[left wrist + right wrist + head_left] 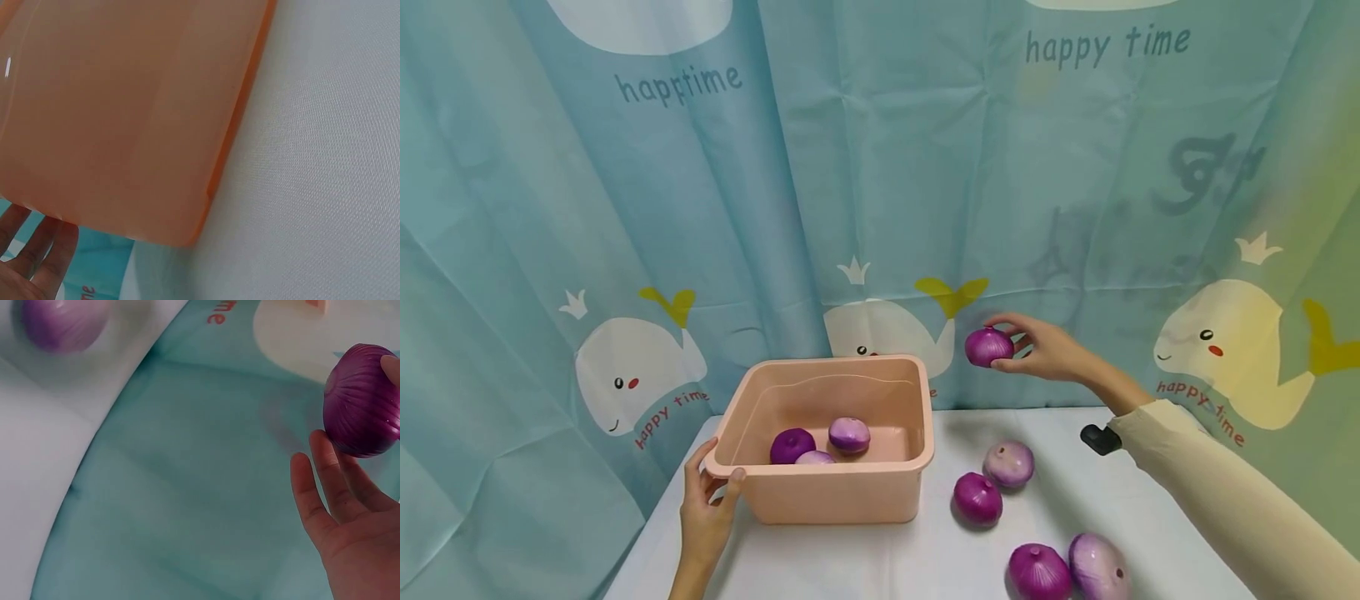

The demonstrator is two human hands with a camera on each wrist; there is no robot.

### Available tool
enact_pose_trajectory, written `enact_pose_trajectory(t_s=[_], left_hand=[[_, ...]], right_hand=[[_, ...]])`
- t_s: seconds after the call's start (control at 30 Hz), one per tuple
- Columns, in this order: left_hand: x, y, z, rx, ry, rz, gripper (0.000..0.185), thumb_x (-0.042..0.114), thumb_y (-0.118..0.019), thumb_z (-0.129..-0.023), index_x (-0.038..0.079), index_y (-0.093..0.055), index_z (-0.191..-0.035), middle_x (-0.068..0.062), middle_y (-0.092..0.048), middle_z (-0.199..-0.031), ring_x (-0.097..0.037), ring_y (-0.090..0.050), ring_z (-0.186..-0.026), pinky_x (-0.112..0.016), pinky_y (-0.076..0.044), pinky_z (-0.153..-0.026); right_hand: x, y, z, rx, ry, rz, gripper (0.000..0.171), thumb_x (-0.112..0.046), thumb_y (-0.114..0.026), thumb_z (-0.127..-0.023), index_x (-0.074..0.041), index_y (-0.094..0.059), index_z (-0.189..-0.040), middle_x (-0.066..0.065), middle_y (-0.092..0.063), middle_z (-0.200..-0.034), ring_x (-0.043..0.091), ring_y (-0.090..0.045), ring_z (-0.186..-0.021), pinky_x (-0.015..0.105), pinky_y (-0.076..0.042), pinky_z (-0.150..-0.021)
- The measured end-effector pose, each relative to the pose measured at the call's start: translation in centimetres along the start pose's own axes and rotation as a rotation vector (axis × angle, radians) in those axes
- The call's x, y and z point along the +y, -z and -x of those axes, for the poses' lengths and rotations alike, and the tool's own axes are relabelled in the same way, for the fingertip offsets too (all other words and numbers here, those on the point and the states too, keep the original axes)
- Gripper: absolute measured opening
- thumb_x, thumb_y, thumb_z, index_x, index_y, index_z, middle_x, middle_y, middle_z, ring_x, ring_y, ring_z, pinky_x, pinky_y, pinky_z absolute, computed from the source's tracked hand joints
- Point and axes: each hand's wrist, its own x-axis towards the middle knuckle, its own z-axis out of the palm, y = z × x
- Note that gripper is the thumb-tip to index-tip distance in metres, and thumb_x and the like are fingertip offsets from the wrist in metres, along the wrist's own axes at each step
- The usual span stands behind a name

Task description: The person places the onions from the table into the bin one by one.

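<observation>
A purple onion (989, 347) is pinched between the thumb and fingers of my right hand (1048, 350), raised above the table to the right of the bin. In the right wrist view the same onion (362, 403) shows its ribbed skin, with some fingers spread away from it. My left hand (707, 508) grips the near left corner of the pink plastic bin (835, 496); in the left wrist view its fingers (53, 253) lie at the bin's edge. Inside the bin sit a dark purple onion (792, 446), a paler onion (849, 434) and another partly hidden by the front wall.
Right of the bin, a pale onion (1009, 464) and a purple onion (977, 500) lie close together on the white table (925, 558). Nearer the front are another purple onion (1039, 572) and a pale one (1099, 567). A blue whale-print curtain (895, 208) hangs behind.
</observation>
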Motion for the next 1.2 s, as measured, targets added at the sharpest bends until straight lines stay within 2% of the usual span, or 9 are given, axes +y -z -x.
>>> enact_pose_trajectory(t_s=[0.2, 0.4, 0.53, 0.63, 0.8, 1.2], left_hand=[[0.0, -0.1, 0.0, 0.003, 0.018, -0.015, 0.065, 0.014, -0.064, -0.101, 0.018, -0.032, -0.157, -0.025, -0.053, -0.147, 0.007, -0.053, -0.095, -0.009, -0.048, -0.074], [0.0, -0.1, 0.0, 0.000, 0.043, -0.027, 0.065, 0.017, -0.064, -0.102, 0.020, -0.032, -0.158, -0.023, -0.052, -0.149, 0.007, -0.052, -0.097, -0.008, -0.047, -0.075], [0.0, -0.2, 0.0, 0.001, 0.037, -0.032, 0.065, 0.017, -0.064, -0.102, 0.020, -0.032, -0.158, -0.024, -0.051, -0.150, 0.008, -0.052, -0.097, -0.007, -0.047, -0.075], [0.0, -0.2, 0.0, -0.001, 0.031, -0.035, 0.065, 0.017, -0.064, -0.101, 0.019, -0.031, -0.158, -0.025, -0.050, -0.150, 0.009, -0.052, -0.096, -0.009, -0.047, -0.075], [0.2, -0.2, 0.0, -0.004, 0.050, -0.039, 0.066, 0.018, -0.065, -0.101, 0.020, -0.032, -0.158, -0.022, -0.051, -0.150, 0.007, -0.052, -0.096, -0.010, -0.047, -0.075], [0.2, -0.2, 0.0, 0.000, 0.060, -0.044, 0.064, 0.020, -0.064, -0.102, 0.020, -0.031, -0.157, -0.023, -0.051, -0.150, 0.010, -0.051, -0.096, -0.007, -0.046, -0.075]], right_hand=[[-1.8, -1.0, -2.1, -0.045, 0.022, -0.009, 0.064, -0.025, -0.084, -0.086, -0.013, -0.055, -0.142, 0.017, -0.067, -0.125, 0.028, -0.070, -0.099, 0.043, -0.058, -0.081], [-4.6, -2.3, -4.4, -0.109, 0.040, -0.006, 0.066, -0.027, -0.085, -0.085, -0.016, -0.056, -0.143, 0.014, -0.067, -0.125, 0.026, -0.070, -0.100, 0.045, -0.058, -0.086], [-6.3, -3.5, -6.0, -0.160, 0.049, -0.015, 0.067, -0.025, -0.084, -0.085, -0.016, -0.055, -0.144, 0.013, -0.067, -0.124, 0.024, -0.071, -0.098, 0.041, -0.058, -0.084], [-7.5, -4.4, -7.1, -0.202, 0.073, -0.060, 0.065, -0.021, -0.082, -0.086, -0.013, -0.053, -0.144, 0.014, -0.067, -0.124, 0.024, -0.071, -0.096, 0.038, -0.059, -0.082], [-9.4, -6.0, -8.6, -0.260, 0.122, -0.106, 0.061, -0.016, -0.081, -0.087, -0.011, -0.053, -0.141, 0.016, -0.067, -0.122, 0.023, -0.073, -0.091, 0.035, -0.059, -0.083], [-12.9, -9.6, -11.3, -0.309, 0.193, -0.009, 0.057, -0.021, -0.083, -0.086, -0.015, -0.056, -0.136, 0.010, -0.064, -0.125, 0.025, -0.069, -0.103, 0.028, -0.056, -0.086]])
